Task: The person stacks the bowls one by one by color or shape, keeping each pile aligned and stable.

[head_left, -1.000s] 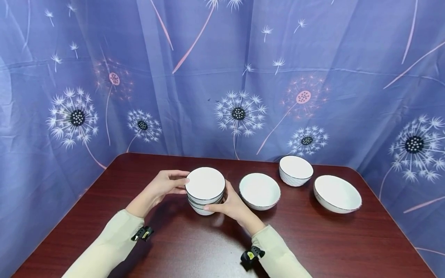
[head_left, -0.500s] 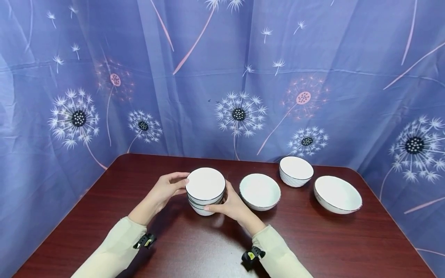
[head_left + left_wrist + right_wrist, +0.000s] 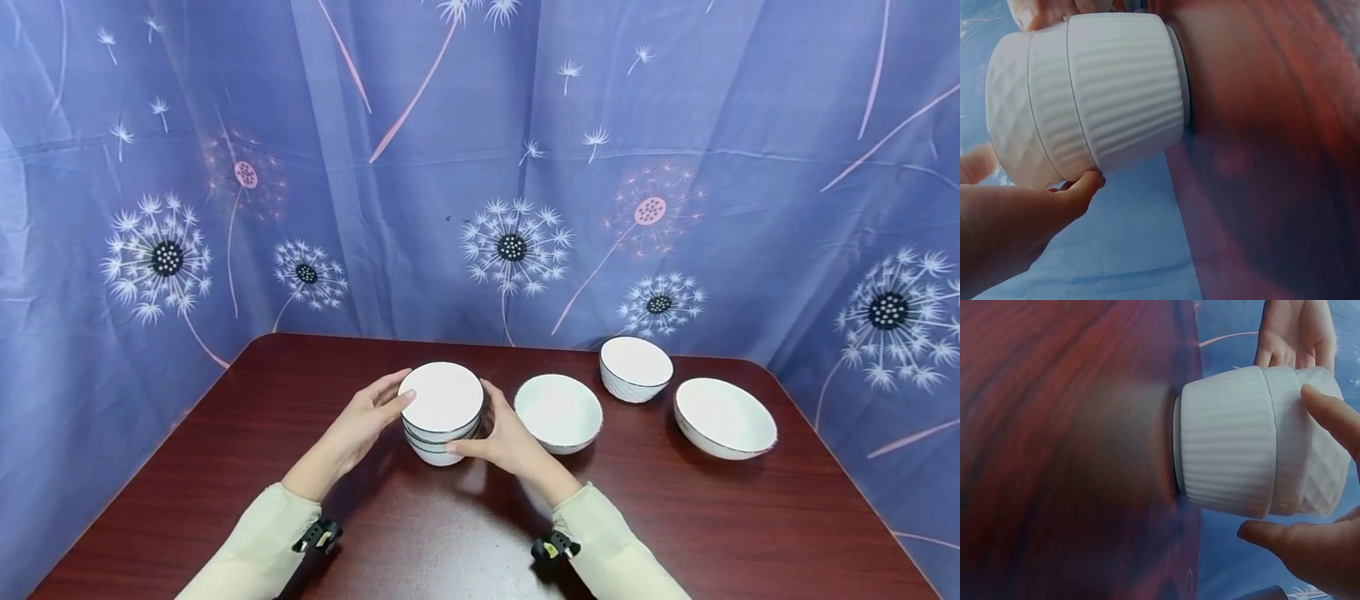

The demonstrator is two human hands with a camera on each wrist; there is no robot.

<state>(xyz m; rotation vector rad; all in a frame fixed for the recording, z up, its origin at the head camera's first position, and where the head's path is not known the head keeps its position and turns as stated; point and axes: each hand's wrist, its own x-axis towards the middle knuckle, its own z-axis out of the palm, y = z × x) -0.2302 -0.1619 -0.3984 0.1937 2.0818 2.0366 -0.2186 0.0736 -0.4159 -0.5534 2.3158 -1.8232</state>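
Observation:
A nested stack of white bowls with dark rims (image 3: 432,456) stands upright on the table. In the left wrist view the lowest bowl (image 3: 1125,87) has vertical ribs, and the top bowl (image 3: 1013,106) has a diamond pattern. My left hand (image 3: 356,429) holds the stack's left side, its thumb over the top rim and a fingertip (image 3: 1092,179) against the lower bowls. My right hand (image 3: 513,442) is loosely spread around the right side, its thumb at the front. In the right wrist view one fingertip (image 3: 1252,530) lies just off the bowls. Its other fingers are hidden.
Right of the stack sit a shallow white bowl (image 3: 558,412), a patterned deep bowl (image 3: 636,367) farther back and another wide bowl (image 3: 725,417). All rest on the dark red wooden table (image 3: 712,525). A blue dandelion-print curtain (image 3: 420,208) hangs behind it.
My right hand has loosened and moved slightly to the right, away from the stack. The left thumb has slid farther over the top rim. The bowls stay in place.

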